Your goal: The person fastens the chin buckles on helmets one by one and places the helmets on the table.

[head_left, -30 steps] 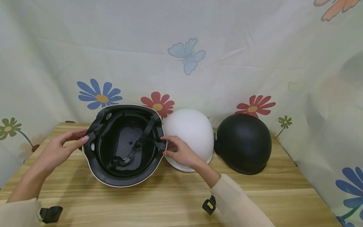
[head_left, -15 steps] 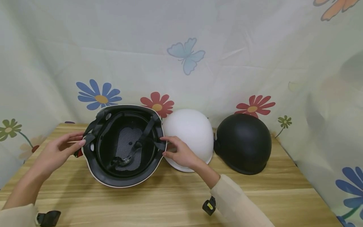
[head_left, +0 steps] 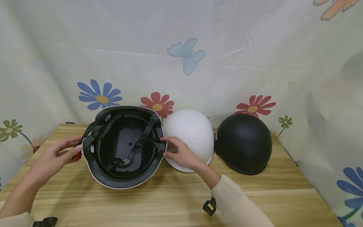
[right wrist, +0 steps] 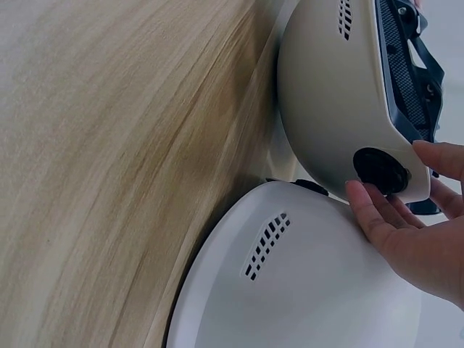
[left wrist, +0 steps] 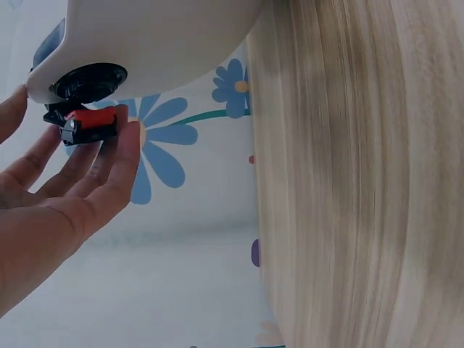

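An upturned helmet (head_left: 120, 182) with a pale shell and black padded inside lies on the left of the table. My left hand (head_left: 54, 159) is at its left rim and pinches the black chin strap (head_left: 90, 138), which runs out over the edge. In the left wrist view, the fingers lie around a red and black buckle (left wrist: 94, 125) below a round black knob (left wrist: 90, 81) on the shell. My right hand (head_left: 181, 153) grips the right rim, thumb at the edge and fingers on the shell beside another round knob (right wrist: 380, 170).
A white helmet (head_left: 188, 135) stands dome up, close to the right of the upturned one. Farther right stands a black helmet (head_left: 245, 143). The wooden table (head_left: 175, 201) meets a flower-printed cloth (head_left: 136, 56) at the back.
My left hand has moved outward to the left and slightly down with the strap, and the red buckle has come into view outside the rim. My right hand keeps its hold.
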{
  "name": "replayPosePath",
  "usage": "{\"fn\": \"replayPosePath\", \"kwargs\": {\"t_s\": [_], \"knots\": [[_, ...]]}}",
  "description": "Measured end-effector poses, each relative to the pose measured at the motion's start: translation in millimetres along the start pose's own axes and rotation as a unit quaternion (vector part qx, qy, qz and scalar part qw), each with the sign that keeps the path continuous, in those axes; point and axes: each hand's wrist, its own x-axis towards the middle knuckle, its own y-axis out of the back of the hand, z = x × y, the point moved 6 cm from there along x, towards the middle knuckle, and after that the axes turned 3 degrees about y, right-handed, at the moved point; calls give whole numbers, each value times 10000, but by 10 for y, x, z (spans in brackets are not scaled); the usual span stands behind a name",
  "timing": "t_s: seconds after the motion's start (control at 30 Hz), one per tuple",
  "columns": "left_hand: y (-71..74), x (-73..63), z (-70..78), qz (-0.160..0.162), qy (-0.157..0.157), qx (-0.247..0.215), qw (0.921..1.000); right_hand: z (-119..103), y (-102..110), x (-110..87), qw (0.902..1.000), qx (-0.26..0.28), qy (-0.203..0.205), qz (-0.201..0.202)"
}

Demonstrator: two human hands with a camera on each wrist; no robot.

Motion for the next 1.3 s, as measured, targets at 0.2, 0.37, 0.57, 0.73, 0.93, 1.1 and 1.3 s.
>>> {"fn": "replayPosePath", "kwargs": {"t_s": [0.2, 0.37, 0.57, 0.73, 0.93, 1.1, 1.3], "knots": [[16, -72, 15, 221, 17, 228, 9995, -10, -1, -9, 9999, -47, 103, 16], [22, -108, 45, 467, -147, 231, 9985, -8, 4, -14, 9999, -96, 135, 32], [46, -134, 61, 787, -257, 390, 9958, 0, 3, -15, 9999, -103, 86, 9], [61, -149, 65, 861, -130, 609, 9943, 5, -2, -10, 10000, -52, 73, -18], [90, -168, 65, 1034, -132, 622, 9926, -1, -5, -16, 10000, -56, 56, -43], [128, -192, 56, 1251, -17, 594, 9904, -14, -4, -19, 10000, -58, 52, -28], [200, -234, 103, 1677, 181, 716, 9831, -11, -2, -19, 9999, -109, 35, -22]]}}
